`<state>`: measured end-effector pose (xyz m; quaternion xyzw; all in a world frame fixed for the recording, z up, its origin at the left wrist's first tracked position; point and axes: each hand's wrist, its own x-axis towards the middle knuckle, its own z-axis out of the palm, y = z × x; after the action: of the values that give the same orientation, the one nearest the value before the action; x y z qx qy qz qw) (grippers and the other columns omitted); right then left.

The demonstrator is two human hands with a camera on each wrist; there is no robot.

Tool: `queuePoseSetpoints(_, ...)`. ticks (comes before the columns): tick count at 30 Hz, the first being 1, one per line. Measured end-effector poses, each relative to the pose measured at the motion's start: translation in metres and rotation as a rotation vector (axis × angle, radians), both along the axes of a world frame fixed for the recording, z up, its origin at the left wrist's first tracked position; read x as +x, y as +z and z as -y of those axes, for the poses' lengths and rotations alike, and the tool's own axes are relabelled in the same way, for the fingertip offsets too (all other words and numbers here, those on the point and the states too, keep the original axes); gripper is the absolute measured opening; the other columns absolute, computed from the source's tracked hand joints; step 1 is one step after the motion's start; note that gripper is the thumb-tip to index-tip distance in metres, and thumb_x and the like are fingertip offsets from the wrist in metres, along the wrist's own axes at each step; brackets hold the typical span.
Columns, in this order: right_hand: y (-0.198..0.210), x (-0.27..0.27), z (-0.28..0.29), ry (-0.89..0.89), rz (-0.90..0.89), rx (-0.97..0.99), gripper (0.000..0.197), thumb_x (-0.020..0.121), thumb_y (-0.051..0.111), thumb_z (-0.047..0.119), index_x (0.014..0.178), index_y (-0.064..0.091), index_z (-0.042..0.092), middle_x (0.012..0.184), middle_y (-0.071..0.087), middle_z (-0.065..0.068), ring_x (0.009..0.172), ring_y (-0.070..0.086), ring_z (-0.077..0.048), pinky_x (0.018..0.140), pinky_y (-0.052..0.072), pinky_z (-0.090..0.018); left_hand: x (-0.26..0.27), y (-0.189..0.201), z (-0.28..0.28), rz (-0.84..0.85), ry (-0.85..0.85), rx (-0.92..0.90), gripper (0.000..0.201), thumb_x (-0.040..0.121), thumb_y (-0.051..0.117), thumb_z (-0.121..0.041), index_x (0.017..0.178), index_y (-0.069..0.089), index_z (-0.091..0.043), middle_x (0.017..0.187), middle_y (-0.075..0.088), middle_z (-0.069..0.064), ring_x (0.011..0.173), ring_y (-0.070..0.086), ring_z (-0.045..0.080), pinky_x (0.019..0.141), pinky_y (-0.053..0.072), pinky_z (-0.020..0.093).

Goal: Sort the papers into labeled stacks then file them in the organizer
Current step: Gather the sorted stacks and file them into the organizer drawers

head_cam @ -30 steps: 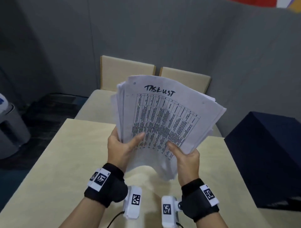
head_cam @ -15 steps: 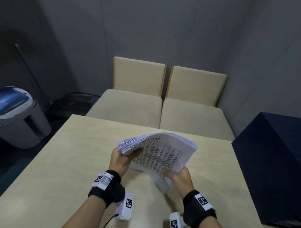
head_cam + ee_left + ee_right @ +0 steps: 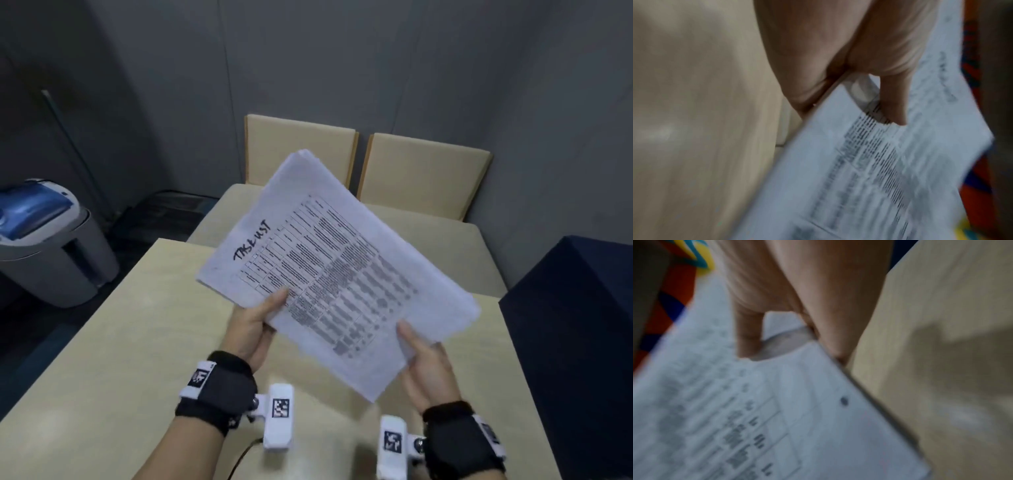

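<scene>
Hands: left hand (image 3: 251, 330), right hand (image 3: 423, 365) both grasping paper stack (image 3: 337, 270), top sheet handwritten "TASK LIST"

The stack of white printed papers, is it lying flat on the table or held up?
Held up. The stack of white printed papers is tilted above the beige table, left hand and right hand gripping its near edge.
</scene>
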<state>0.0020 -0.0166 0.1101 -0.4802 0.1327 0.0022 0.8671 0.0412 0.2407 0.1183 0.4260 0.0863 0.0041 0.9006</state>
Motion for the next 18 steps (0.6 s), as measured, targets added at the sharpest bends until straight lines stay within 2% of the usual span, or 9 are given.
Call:
queuePoseSetpoints(1, 0.015, 0.004, 0.003, -0.02, 0.041, -0.047, 0.035, 0.09, 0.059, 0.008, 0.124, 0.062, 0.007, 0.124, 0.067, -0.012, 0.115, 0.064, -0.028, 0.096, 0.053, -0.043, 0.006, 0.005, -0.015, 0.023, 0.072, 0.047, 0.093, 0.048, 0.094, -0.031, 0.13, 0.057, -0.005, 0.125, 0.065, 0.014, 0.11, 0.064, 0.027, 0.093, 0.054, 0.04)
queuePoseSetpoints(3, 0.037, 0.009, 0.012, -0.049, 0.132, -0.152, 0.028, 0.093, 0.054, 0.001, 0.116, 0.065, 0.01, 0.117, 0.071, -0.009, 0.107, 0.068, -0.022, 0.085, 0.057, -0.032, 0.018, 0.018, -0.051, 0.071, 0.119, 0.181, 0.079, 0.049, 0.093, -0.034, 0.118, 0.065, -0.007, 0.118, 0.068, 0.016, 0.098, 0.068, 0.025, 0.086, 0.057, 0.035)
queuePoseSetpoints(5, 0.052, 0.012, 0.016, -0.051, 0.208, -0.278, 0.027, 0.092, 0.056, 0.001, 0.116, 0.065, 0.01, 0.115, 0.072, -0.007, 0.104, 0.069, -0.019, 0.081, 0.057, -0.026, 0.026, 0.032, -0.071, 0.109, 0.038, 0.406, 0.056, 0.06, 0.088, -0.027, 0.11, 0.068, -0.009, 0.111, 0.071, 0.015, 0.093, 0.07, 0.026, 0.083, 0.058, 0.035)
queuePoseSetpoints(7, 0.056, 0.014, 0.014, -0.034, 0.241, -0.375, 0.025, 0.091, 0.06, 0.003, 0.113, 0.067, 0.01, 0.11, 0.074, -0.004, 0.099, 0.071, -0.015, 0.078, 0.056, -0.022, 0.03, 0.036, -0.069, 0.146, -0.019, 0.601, 0.038, 0.071, 0.08, -0.012, 0.108, 0.069, -0.006, 0.105, 0.074, 0.009, 0.092, 0.071, 0.023, 0.079, 0.057, 0.033)
queuePoseSetpoints(10, 0.035, 0.015, 0.011, -0.022, 0.196, -0.488, 0.016, 0.088, 0.064, 0.001, 0.101, 0.069, 0.009, 0.091, 0.077, 0.005, 0.083, 0.071, -0.007, 0.068, 0.054, -0.018, 0.023, 0.015, -0.054, 0.1, 0.047, 0.608, 0.04, 0.066, 0.085, -0.006, 0.103, 0.071, -0.002, 0.098, 0.075, 0.007, 0.086, 0.071, 0.02, 0.072, 0.057, 0.032)
queuePoseSetpoints(12, 0.005, 0.009, 0.012, 0.0, 0.125, -0.567, 0.017, 0.084, 0.07, -0.001, 0.096, 0.069, 0.01, 0.083, 0.077, 0.009, 0.077, 0.071, -0.004, 0.064, 0.052, -0.018, 0.01, -0.017, -0.05, 0.037, 0.114, 0.574, 0.049, 0.051, 0.087, -0.013, 0.096, 0.071, -0.004, 0.088, 0.076, 0.002, 0.078, 0.07, 0.016, 0.064, 0.055, 0.027)
queuePoseSetpoints(14, -0.023, -0.001, 0.015, 0.002, 0.055, -0.587, 0.026, 0.079, 0.074, -0.005, 0.095, 0.069, 0.014, 0.082, 0.076, 0.009, 0.077, 0.07, -0.007, 0.063, 0.052, -0.017, -0.005, -0.044, -0.046, -0.027, 0.105, 0.575, 0.053, 0.043, 0.082, -0.019, 0.093, 0.07, -0.008, 0.082, 0.075, -0.002, 0.075, 0.067, 0.015, 0.061, 0.053, 0.022)
queuePoseSetpoints(16, -0.038, -0.006, 0.02, -0.022, 0.036, -0.608, 0.033, 0.077, 0.074, -0.01, 0.094, 0.068, 0.018, 0.082, 0.076, 0.012, 0.077, 0.069, -0.007, 0.064, 0.052, -0.015, -0.016, -0.055, -0.038, -0.071, 0.095, 0.581, 0.055, 0.047, 0.082, -0.032, 0.097, 0.071, -0.011, 0.085, 0.075, -0.003, 0.077, 0.067, 0.013, 0.062, 0.053, 0.02)
queuePoseSetpoints(18, -0.041, -0.004, 0.026, -0.035, 0.079, -0.694, 0.039, 0.077, 0.073, -0.01, 0.099, 0.065, 0.021, 0.088, 0.075, 0.011, 0.082, 0.067, -0.007, 0.07, 0.051, -0.016, -0.017, -0.052, -0.029, -0.106, 0.139, 0.577, 0.063, 0.057, 0.072, -0.059, 0.098, 0.071, -0.011, 0.085, 0.072, -0.003, 0.074, 0.065, 0.011, 0.064, 0.05, 0.024)
